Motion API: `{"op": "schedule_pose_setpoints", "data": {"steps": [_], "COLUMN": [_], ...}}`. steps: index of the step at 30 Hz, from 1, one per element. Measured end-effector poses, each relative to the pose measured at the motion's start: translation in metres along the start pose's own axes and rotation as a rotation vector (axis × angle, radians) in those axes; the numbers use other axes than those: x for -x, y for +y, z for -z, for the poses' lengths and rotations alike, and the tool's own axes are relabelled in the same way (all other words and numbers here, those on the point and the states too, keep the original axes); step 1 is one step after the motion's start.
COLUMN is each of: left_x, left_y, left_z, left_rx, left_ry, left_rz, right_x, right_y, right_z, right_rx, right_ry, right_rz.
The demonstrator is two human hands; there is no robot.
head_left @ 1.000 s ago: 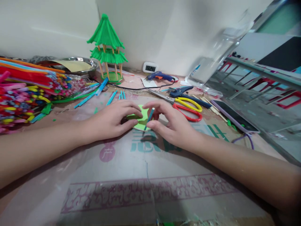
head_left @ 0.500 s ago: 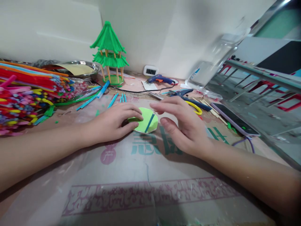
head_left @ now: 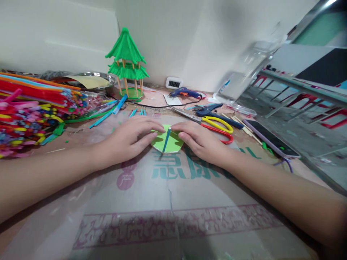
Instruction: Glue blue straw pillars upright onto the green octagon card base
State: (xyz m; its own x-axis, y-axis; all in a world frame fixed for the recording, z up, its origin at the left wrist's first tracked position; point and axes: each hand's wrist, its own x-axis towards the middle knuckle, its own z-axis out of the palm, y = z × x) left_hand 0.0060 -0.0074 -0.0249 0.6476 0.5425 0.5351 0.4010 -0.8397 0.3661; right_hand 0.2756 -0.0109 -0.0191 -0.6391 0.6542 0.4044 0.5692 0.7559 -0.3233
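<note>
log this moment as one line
left hand: at left edge of green disc; right hand: at disc's right edge; blue stick: on disc, between hands; scissors: beyond right hand

Pale wall (head_left: 168,43) behind; grey flr (head_left: 303,130) at R w/ tbl (head_left: 298,85) & red stools (head_left: 298,98).

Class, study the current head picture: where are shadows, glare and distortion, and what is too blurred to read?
Head view: a dark shadow band crosses the printed sheet near the bottom; head view: smaller shadows mark the green disc; head view: highlights glint on the metal bowl; head view: the clear container leans outward, likely wide-angle stretch; head view: digits on the timer look too soft.
</note>
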Motion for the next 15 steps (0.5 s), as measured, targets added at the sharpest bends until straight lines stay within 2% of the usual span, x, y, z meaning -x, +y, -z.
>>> {"op": "schedule_pose_setpoints", "data": {"steps": [2,5,15], "left_x": [0.001,0.000,-0.005], "left_y": [0.008,0.017,0.015], "left_z": [0.002,0.003,-0.003], "left_rx": [0.023,0.036,0.078], "left_ry": [0.058,0.072,0.065], "left_rz": [-0.026,-0.051,-0.073], "right_x": [0.000,-0.001,-0.002], "right_y": [0.000,-0.001,-0.005], "right_z": [-0.002,-0.003,-0.004], "right_rx": [0.016,0.020,0.014], "right_ry": [0.016,0.023,0.047], "right_rz": [0.018,0.017,0.028]}}
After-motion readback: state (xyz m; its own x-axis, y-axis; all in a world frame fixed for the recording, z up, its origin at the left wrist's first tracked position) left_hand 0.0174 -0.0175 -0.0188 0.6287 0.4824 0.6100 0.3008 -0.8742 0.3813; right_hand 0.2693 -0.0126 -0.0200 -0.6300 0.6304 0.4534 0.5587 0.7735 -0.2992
